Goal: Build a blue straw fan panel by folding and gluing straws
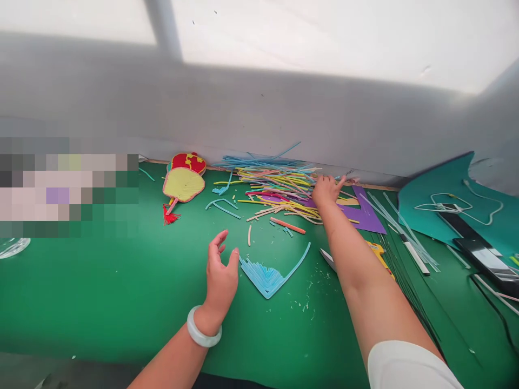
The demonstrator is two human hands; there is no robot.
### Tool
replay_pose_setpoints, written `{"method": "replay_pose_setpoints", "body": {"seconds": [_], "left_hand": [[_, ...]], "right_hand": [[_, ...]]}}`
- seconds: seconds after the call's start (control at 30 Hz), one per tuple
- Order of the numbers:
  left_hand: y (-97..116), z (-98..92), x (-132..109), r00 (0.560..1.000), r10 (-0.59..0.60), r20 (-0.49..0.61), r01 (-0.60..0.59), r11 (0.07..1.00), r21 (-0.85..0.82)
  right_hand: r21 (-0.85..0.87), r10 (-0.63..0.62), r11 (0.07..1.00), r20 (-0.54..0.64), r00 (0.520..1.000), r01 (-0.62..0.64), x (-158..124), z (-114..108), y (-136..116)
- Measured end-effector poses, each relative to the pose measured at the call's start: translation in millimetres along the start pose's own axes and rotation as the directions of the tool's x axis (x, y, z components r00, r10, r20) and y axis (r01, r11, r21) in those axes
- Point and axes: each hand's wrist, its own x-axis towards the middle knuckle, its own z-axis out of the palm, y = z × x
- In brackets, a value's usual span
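Observation:
My left hand [222,273], with a pale bangle at the wrist, hovers beside a V-shaped piece of light blue strips [265,276]. Its fingers are loosely curved and apart from the thumb, holding nothing. Farther off, my right hand [326,190] reaches to the right end of a pile of coloured sticks [275,181], blue, yellow, pink and cream. A finger of it points out to the right, and I see nothing held in it. Scissors with a yellow handle [379,251] lie partly hidden under my right forearm. An orange stick [288,225] rests between the pile and the blue piece.
Two fan-shaped pieces, one yellow [184,185] and one red [188,161], lie at the left back. Purple sheet [371,213], clear sticks [413,237], dark wires [409,297] and a phone [482,259] are at the right. A teal sheet [430,183] curls up against the wall.

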Motion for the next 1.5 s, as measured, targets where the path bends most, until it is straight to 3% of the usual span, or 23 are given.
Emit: {"method": "replay_pose_setpoints", "body": {"seconds": [0.17, 0.27, 0.4, 0.53, 0.63, 0.73, 0.87, 0.93, 1.0, 1.03, 1.1, 1.2, 1.3, 1.37, 1.43, 1.5], "left_hand": [[1.8, -0.7, 1.1, 1.0, -0.024, 0.002, 0.024, 1.0, -0.013], [1.6, -0.8, 2.7, 1.0, -0.011, 0.001, 0.011, 0.999, -0.046], [-0.8, -0.8, 6.7, 1.0, 0.009, -0.016, -0.01, 0.998, -0.064], [-6.4, -1.3, 11.1, 0.999, 0.018, -0.037, -0.021, 0.997, -0.077], [-8.8, -2.5, 14.6, 1.0, 0.017, -0.012, -0.018, 0.992, -0.125], [-3.9, -6.7, 15.4, 1.0, 0.008, 0.008, -0.007, 0.99, -0.139], [13.0, -15.9, -7.7, 0.999, -0.016, 0.042, 0.022, 0.988, -0.151], [21.2, -18.5, -34.9, 0.99, -0.014, 0.144, 0.039, 0.984, -0.176], [26.1, -17.7, -67.0, 0.93, -0.079, 0.358, 0.162, 0.965, -0.208], [27.0, -16.3, -82.1, 0.877, -0.133, 0.461, 0.261, 0.938, -0.226], [26.2, -12.5, -105.2, 0.814, -0.213, 0.54, 0.416, 0.863, -0.287], [20.6, -10.2, -116.5, 0.828, -0.28, 0.487, 0.493, 0.777, -0.391], [13.6, -14.8, -109.8, 0.861, -0.332, 0.384, 0.491, 0.74, -0.461], [9.4, -19.3, -104.9, 0.866, -0.357, 0.35, 0.494, 0.719, -0.489], [6.2, -22.7, -103.5, 0.866, -0.372, 0.334, 0.498, 0.699, -0.513], [4.3, -24.5, -104.9, 0.867, -0.379, 0.324, 0.498, 0.69, -0.525]], "right_hand": [[-0.125, -0.056, 0.99, 0.114, 0.992, 0.07, -3.2, -20.2, 6.3], [-0.168, -0.018, 0.984, 0.199, 0.98, 0.053, -8.3, -41.4, 7.9], [-0.205, 0.039, 0.979, 0.271, 0.962, 0.018, -19.5, -81.4, 8.5], [-0.257, 0.027, 0.965, 0.263, 0.964, 0.043, -45.0, -136.7, 8.4], [-0.303, -0.021, 0.95, 0.18, 0.983, 0.076, -77.0, -184.4, 10.1], [-0.353, -0.049, 0.935, -0.04, 0.998, 0.032, -118.3, -229.5, 17.1], [-0.24, -0.01, 0.967, -0.374, 0.928, -0.087, -186.5, -267.6, 28.9], [-0.11, -0.007, 0.993, -0.472, 0.882, -0.051, -226.0, -270.8, 28.6], [0.073, 0.0, 0.996, -0.486, 0.874, 0.041, -266.6, -262.0, 21.5], [0.174, 0.003, 0.981, -0.451, 0.892, 0.084, -286.2, -253.8, 16.2], [0.377, -0.056, 0.909, -0.31, 0.949, 0.176, -321.7, -232.4, 4.7], [0.582, -0.135, 0.801, -0.047, 0.99, 0.136, -360.5, -198.8, -6.0], [0.682, -0.158, 0.731, 0.152, 0.976, 0.012, -380.4, -176.9, -4.5], [0.701, -0.107, 0.706, 0.25, 0.962, -0.103, -385.9, -171.7, 0.1], [0.678, 0.026, 0.708, 0.254, 0.967, -0.197, -388.2, -171.9, 4.0], [0.645, 0.167, 0.725, 0.175, 0.97, -0.241, -389.8, -173.3, 5.5]]}}
